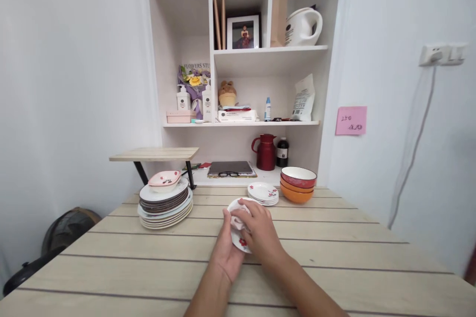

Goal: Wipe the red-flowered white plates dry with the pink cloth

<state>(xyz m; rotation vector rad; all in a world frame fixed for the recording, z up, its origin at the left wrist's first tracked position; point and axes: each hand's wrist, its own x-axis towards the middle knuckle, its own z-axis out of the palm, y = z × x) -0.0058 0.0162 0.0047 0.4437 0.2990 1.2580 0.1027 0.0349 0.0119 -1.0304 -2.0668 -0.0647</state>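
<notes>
Above the middle of the wooden table, my left hand [227, 250] grips the edge of a small white plate [238, 241] with a red flower print. The plate is tilted up towards me. My right hand [260, 228] presses a crumpled white tissue or cloth [240, 219] against its face, fingers curled over it. Just beyond my hands lies a stack of similar small flowered plates [263, 192]. Right of that stack stand nested bowls [297, 188], red on top and orange below. My right palm hides part of the plate.
On the left, a tall stack of plates [165, 213] carries a small pinkish dish [164, 180], close to a raised wooden stand [154, 154]. Behind the table, a white shelf [241, 124] holds a red jug [266, 152], a dark bottle [282, 152] and a laptop [230, 168].
</notes>
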